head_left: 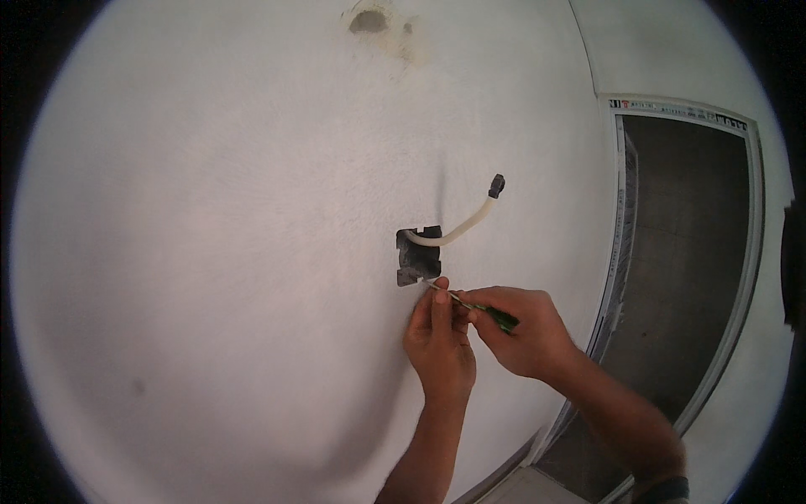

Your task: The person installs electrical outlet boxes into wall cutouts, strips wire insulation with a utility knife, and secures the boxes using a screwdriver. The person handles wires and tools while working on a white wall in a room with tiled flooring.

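A dark square wall box [419, 260] is sunk into the white wall, just above my hands. My right hand [529, 334] grips a slim screwdriver [501, 319] by its green handle. Its thin shaft slants up and left to the box's lower edge. My left hand [442, 344] is closed just below the box, thumb and fingertips pinched round the shaft near its tip. Whether a small screw is at the tip is too small to tell. Out of the box's top curves a pale cable [462, 229], its free end wrapped in black tape [496, 186].
On the right stands a framed doorway [684, 252], with printed protective film along its frame [678, 109]. High on the wall is a rough grey patch [368, 22]. A thin crack or line [585, 50] runs down toward the door's top corner.
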`<state>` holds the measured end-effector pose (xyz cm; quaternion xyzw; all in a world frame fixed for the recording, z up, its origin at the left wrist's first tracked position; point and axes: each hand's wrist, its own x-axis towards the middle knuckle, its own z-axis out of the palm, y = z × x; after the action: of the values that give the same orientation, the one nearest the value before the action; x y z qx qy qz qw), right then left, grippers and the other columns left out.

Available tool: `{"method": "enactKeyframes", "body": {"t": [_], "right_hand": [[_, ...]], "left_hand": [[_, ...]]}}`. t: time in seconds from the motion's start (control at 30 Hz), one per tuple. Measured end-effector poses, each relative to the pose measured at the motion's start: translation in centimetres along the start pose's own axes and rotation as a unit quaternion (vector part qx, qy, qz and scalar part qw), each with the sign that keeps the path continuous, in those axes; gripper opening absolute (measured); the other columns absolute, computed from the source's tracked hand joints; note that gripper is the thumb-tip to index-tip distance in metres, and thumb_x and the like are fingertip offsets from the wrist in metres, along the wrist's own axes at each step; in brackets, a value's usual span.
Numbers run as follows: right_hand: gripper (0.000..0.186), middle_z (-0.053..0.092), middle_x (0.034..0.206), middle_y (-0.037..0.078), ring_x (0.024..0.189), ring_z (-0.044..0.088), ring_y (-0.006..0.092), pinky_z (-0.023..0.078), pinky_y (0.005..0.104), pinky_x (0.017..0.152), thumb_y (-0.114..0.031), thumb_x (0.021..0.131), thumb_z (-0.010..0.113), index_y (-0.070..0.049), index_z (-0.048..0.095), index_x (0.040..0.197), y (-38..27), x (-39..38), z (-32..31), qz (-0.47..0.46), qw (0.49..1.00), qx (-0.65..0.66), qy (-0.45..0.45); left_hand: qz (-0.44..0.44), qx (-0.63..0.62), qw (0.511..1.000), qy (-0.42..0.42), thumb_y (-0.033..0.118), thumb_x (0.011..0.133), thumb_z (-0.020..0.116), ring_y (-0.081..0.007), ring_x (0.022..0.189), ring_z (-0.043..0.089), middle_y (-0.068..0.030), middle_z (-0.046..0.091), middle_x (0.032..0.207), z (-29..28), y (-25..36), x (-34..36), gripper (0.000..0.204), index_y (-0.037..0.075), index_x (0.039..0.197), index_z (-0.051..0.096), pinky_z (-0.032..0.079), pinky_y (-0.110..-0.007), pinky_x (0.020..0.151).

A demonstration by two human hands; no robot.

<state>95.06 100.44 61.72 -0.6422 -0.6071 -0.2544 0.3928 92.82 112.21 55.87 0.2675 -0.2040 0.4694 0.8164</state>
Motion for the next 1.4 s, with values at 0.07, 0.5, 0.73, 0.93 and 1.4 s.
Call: {"method": "enactKeyframes", "body": {"t": [0.07,0.5,0.73,0.93,1.4], "right_hand": [[0.028,0.071,0.09,0.015,0.077,0.071,0.0239,0.06,0.0368,0.07,-0.011,0.098,0.062,0.0,0.066,0.124,-0.3,0.3,-0.1,-0.016,0.997,-0.064,-0.027],[0.02,0.071,0.088,0.013,0.069,0.07,0.0226,0.058,0.0346,0.064,-0.007,0.096,0.064,0.002,0.069,0.113,-1.7,2.3,-1.7,-0.002,0.994,-0.069,-0.09],[0.025,0.072,0.092,0.017,0.075,0.073,0.0294,0.059,0.0398,0.073,-0.011,0.097,0.061,0.0,0.067,0.119,-4.5,2.0,-2.0,0.016,0.93,-0.301,-0.208],[0.023,0.073,0.084,0.013,0.065,0.068,0.013,0.054,0.033,0.061,-0.012,0.097,0.068,0.0,0.065,0.115,-4.2,4.7,-3.5,0.206,0.964,0.013,-0.166],[0.029,0.064,0.073,0.016,0.053,0.059,0.0154,0.043,0.0331,0.04,-0.023,0.103,0.056,0.003,0.059,0.116,-5.3,5.0,-4.3,0.38,0.908,0.105,-0.143]], "left_hand": [[0.001,-0.01,1.0,0.004,0.013,0.106,0.058,-0.0129,0.091,0.067,-0.0092,0.068,0.105,-0.2,-0.2,0.0,0.025,-0.005,0.124,0.06,0.059,-0.026,0.081],[0.015,-0.178,0.983,0.025,0.011,0.105,0.058,-0.0121,0.088,0.067,-0.0088,0.069,0.1,0.7,-2.6,0.2,0.021,-0.002,0.122,0.061,0.055,-0.023,0.068],[-0.007,-0.199,0.98,-0.003,0.01,0.103,0.061,-0.014,0.088,0.068,-0.0098,0.07,0.1,0.8,-1.5,0.0,0.018,-0.003,0.117,0.064,0.058,-0.027,0.075],[0.007,-0.205,0.979,-0.014,0.014,0.105,0.057,-0.0144,0.091,0.069,-0.0121,0.069,0.104,-0.1,-2.5,0.6,0.021,-0.002,0.118,0.063,0.06,-0.029,0.077],[-0.042,-0.25,0.967,-0.029,0.019,0.105,0.06,-0.0086,0.08,0.061,-0.003,0.065,0.089,1.4,-1.0,0.9,0.023,-0.001,0.114,0.066,0.052,-0.024,0.071]]}}
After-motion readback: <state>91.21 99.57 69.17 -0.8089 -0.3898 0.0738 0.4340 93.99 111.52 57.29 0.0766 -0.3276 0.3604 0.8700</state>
